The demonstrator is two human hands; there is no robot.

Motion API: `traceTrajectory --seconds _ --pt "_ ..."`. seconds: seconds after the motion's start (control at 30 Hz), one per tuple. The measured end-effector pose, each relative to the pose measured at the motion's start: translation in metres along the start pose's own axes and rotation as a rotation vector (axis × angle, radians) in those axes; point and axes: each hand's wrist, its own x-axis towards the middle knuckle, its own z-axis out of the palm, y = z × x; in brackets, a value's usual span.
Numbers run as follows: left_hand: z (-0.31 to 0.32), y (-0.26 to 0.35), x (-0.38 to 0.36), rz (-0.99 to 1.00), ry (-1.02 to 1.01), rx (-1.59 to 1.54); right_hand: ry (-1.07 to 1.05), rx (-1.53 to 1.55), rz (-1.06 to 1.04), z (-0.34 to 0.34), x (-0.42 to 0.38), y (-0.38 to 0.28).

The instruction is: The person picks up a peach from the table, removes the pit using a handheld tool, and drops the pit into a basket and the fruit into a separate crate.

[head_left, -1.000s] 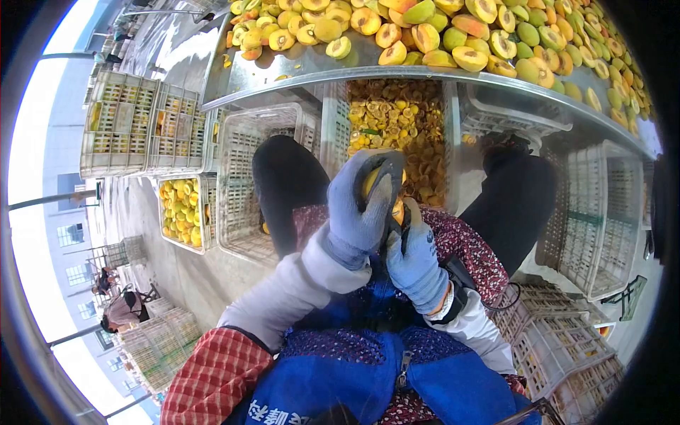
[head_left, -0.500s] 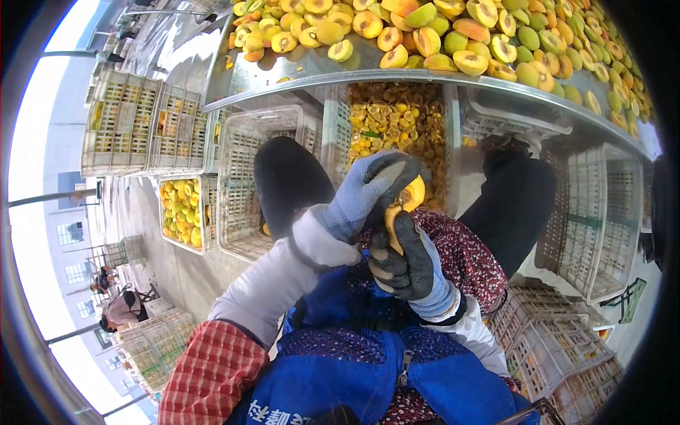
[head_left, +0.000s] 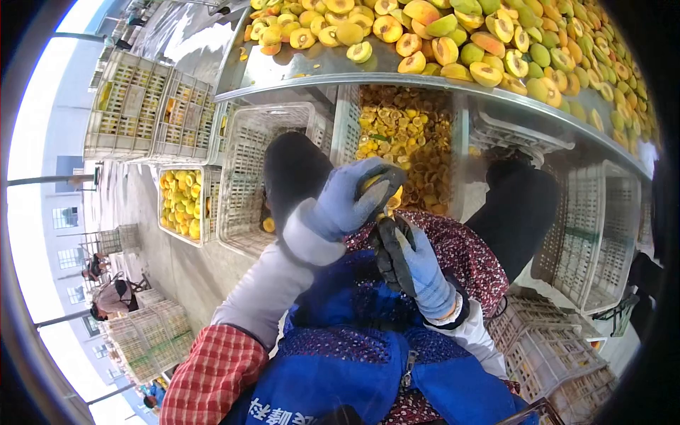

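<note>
My left hand, in a grey-blue glove with dark coated fingers, is closed around a yellow peach half. Just below it, my right hand, gloved alike, has its fingers curled together and its fingertips close to the left hand's. Yellow peach flesh shows in the gap between the two hands. What the right fingers enclose is mostly hidden. Both hands are above my lap, in front of a crate of peach scraps.
Many peach halves cover the metal table ahead. Plastic crates stand around me: a deep crate at left, another crate at right, and a crate of yellow halves on the floor. Stacked crates stand farther left.
Both hands have shifted slightly left. The left hand has turned over the peach half, and the right fingers have closed up; the peach piece seen in the right hand is now mostly hidden.
</note>
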Motion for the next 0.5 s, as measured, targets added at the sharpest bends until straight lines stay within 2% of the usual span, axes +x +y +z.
traceTrajectory --seconds 0.07,0.1,0.13,0.17,0.23,0.27,0.3,0.37,0.4,0.43,0.5 --pt "-0.010 -0.002 0.002 0.019 -0.067 0.046 -0.001 -0.062 -0.065 0.005 -0.003 -0.004" --pt "-0.014 -0.009 0.002 0.003 -0.028 -0.085 -0.002 -0.066 -0.066 0.001 -0.006 -0.011" --pt "-0.015 -0.015 0.001 -0.015 0.012 -0.216 -0.209 0.093 -0.044 -0.008 -0.012 -0.022" --pt "-0.011 -0.019 -0.002 -0.015 0.011 -0.216 -0.415 0.256 -0.022 -0.010 -0.018 -0.032" --pt "0.006 -0.027 -0.014 -0.075 0.058 -0.326 -0.319 0.034 0.143 0.010 -0.021 -0.043" --pt "0.008 -0.031 -0.017 -0.246 0.170 -0.382 -0.276 0.171 0.170 0.014 -0.019 -0.042" --pt "0.015 -0.035 -0.012 -0.225 0.385 -0.605 -0.235 0.301 0.194 0.015 -0.013 -0.041" --pt "-0.007 -0.029 -0.013 -0.292 0.334 -0.732 -0.082 0.345 0.090 -0.010 0.008 -0.035" --pt "-0.017 -0.022 -0.016 -0.223 0.371 -0.669 -0.322 0.690 0.186 -0.037 0.028 -0.026" --pt "-0.027 -0.018 -0.018 -0.155 0.406 -0.600 -0.268 0.763 0.293 -0.051 0.034 -0.026" --pt "-0.060 -0.055 -0.028 -0.228 0.536 -0.634 0.048 0.425 0.166 -0.045 0.030 -0.027"
